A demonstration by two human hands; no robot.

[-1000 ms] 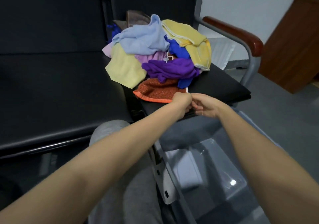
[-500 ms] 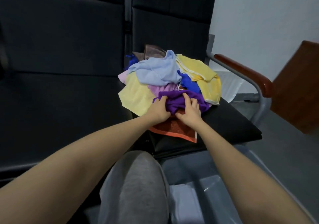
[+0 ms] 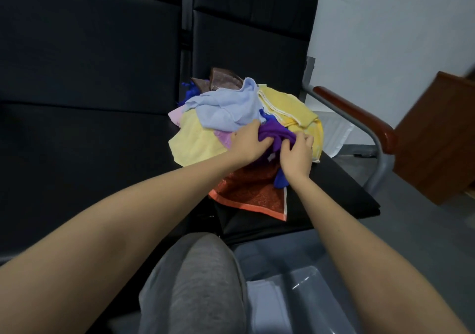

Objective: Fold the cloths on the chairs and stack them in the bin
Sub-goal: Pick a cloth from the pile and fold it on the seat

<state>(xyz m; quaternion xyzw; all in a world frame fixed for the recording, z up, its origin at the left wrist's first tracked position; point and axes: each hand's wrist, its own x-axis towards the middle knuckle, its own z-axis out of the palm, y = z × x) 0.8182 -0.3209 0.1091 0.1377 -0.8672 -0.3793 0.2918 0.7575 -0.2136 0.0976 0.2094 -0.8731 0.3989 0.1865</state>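
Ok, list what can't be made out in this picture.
- Head view: purple cloth, mostly covered by the left hand and right hand; its full shape is hidden.
- Head view: bin, cut off by the bottom edge and crossed by the right forearm; its contents are unclear.
- Head view: brown cloth, mostly buried behind the light blue cloth.

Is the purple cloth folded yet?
No. The purple cloth is a scrunched lump, gripped by the left hand and right hand.

left hand (image 3: pixel 248 142) | right hand (image 3: pixel 297 153) | both grip purple cloth (image 3: pixel 276 134) atop pile; bin (image 3: pixel 303 290) below, seemingly translucent
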